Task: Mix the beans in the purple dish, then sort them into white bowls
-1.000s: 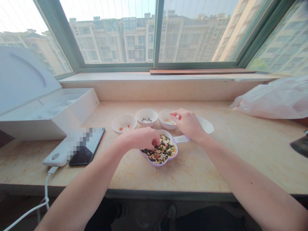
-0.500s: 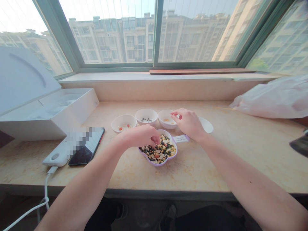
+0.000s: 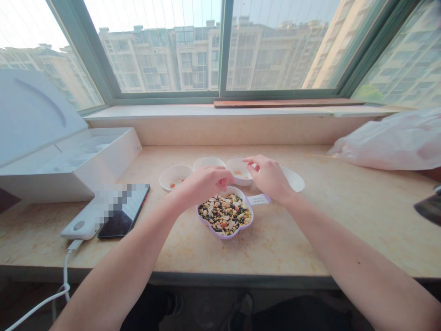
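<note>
A lilac flower-shaped dish (image 3: 211, 228) of mixed beans sits on the marble counter in front of me. Behind it stand three small white bowls: the left bowl (image 3: 168, 175) with red beans, the middle bowl (image 3: 207, 162) partly hidden by my left hand, the right bowl (image 3: 236, 164) with yellow beans. My left hand (image 3: 203, 183) hovers over the dish's far rim near the middle bowl, fingers pinched together on something too small to make out. My right hand (image 3: 268, 177) is beside the right bowl, thumb and forefinger pinched over its edge.
A white lid or plate (image 3: 294, 180) lies behind my right hand, a small label (image 3: 259, 199) beside the dish. A phone (image 3: 124, 216) and a white charging device (image 3: 86, 220) with cable lie left. An open white box (image 3: 72, 161) stands far left, a plastic bag (image 3: 392, 140) far right.
My left hand has lifted out of the bean dish and moved back toward the middle bowl, uncovering the beans. My right hand has stayed by the right bowl.
</note>
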Tool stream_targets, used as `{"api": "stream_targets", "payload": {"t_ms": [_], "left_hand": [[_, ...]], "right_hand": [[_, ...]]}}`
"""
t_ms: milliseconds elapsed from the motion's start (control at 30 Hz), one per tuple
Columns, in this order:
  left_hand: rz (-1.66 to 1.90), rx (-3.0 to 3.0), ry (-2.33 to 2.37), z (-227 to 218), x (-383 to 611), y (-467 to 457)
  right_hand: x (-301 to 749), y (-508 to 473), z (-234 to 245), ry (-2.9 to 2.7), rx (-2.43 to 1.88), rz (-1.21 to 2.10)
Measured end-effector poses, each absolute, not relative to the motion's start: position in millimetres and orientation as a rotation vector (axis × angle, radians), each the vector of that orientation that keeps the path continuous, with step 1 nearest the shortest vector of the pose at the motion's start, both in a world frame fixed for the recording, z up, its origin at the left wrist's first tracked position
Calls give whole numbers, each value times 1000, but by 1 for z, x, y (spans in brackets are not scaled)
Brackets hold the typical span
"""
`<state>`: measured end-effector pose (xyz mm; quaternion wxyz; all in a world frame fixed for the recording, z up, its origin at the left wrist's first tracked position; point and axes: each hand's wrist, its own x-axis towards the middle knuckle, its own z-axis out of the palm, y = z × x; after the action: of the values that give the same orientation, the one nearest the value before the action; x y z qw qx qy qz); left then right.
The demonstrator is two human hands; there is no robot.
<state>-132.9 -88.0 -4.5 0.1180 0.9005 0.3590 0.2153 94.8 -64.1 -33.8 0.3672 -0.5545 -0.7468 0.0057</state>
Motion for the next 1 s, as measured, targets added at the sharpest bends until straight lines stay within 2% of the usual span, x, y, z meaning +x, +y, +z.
{"api": "stream_targets", "payload": {"t_ms": [100, 333, 500, 700, 800, 900, 1000], "left_hand": [[776, 2676, 1031, -5, -133, -88], [899, 2773, 997, -9, -130, -87], [859, 2847, 935, -12, -128, -88], [825, 2665, 1119, -11, -127, -90], [670, 2631, 1227, -12, -128, -88], [349, 2734, 1121, -13, -129, -89], [130, 2789, 985, -13, -128, -93]], "right_hand": [[87, -72, -28, -1858, -1303, 249], [78, -87, -17, -1873, -1095, 1235], [74, -90, -19, -1858, -1037, 1431], [74, -88, -20, -1820, -1103, 1300], [80, -82, -21, -1888, -1219, 906], [88, -73, -24, -1932, -1329, 398], [95, -65, -30, -1958, -1391, 179]]}}
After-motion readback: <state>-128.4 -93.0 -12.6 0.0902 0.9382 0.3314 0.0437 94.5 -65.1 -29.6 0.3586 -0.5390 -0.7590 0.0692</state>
